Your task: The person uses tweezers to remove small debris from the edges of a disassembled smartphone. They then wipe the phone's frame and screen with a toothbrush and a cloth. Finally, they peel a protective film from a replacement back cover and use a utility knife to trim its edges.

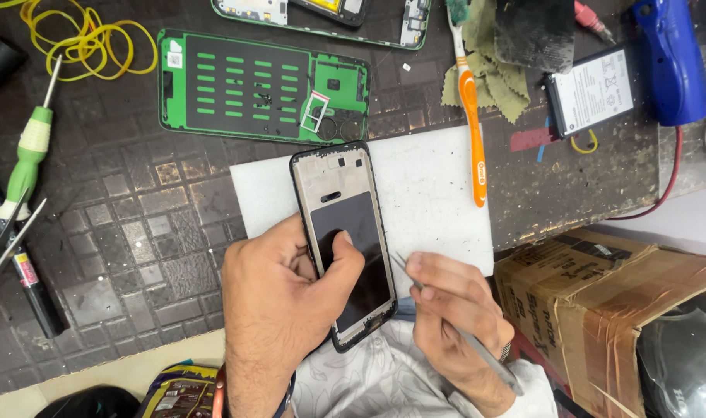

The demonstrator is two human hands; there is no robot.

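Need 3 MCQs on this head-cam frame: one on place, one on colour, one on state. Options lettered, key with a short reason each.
1. Where does the toothbrush lie?
A. Right of the phone frame, partly on the white board
B. On the cardboard box
C. In the left hand

2. What colour is the screwdriver handle at the left?
A. Blue
B. Green and white
C. Red

3. How is the phone frame held?
A. Lying free, untouched
B. Gripped by the left hand, thumb on its dark panel
C. Pinched by both hands at the top

Key: 1 A, its orange handle crosses the board's right edge. 2 B, the handle shows green with a white band. 3 B, the left thumb presses the panel while the right hand holds tweezers beside the frame.
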